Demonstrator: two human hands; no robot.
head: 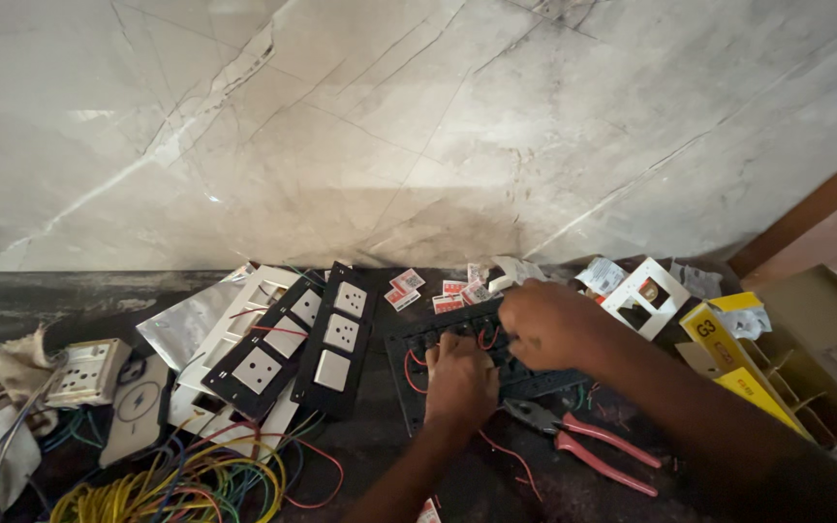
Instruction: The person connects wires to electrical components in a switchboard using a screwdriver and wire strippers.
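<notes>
Down on the dark bench [12,300], seen from the head camera, both hands work on a black switch plate [457,334] that lies flat near the middle, its long side running toward the marble wall [341,126] behind. The left hand [459,383] presses palm-down on the near part of that plate, fingers curled over it; whether its grip closes on anything I cannot tell. The right hand [544,324] sits just beyond it, toward the plate's far right end, fingers bent down onto the plate as if pinching something small, but the fingertips are hidden, so its grip cannot be told either. Thin red wires [409,363] loop along the plate's left edge.

Red-handled pliers [583,441] lie on the bench just right of the left wrist, untouched. Left of the hands, two black plates with white sockets [336,339] lie side by side, leaning on a white frame [244,310]. Small red and white packets [443,291] are scattered along the back edge by the wall. A white cover plate [651,295] rests right of the right hand, and a yellow cardboard box [738,368] stands at the right edge. Coils of yellow, green and red wire [176,484] fill the near left corner, beside a loose socket [84,373].
</notes>
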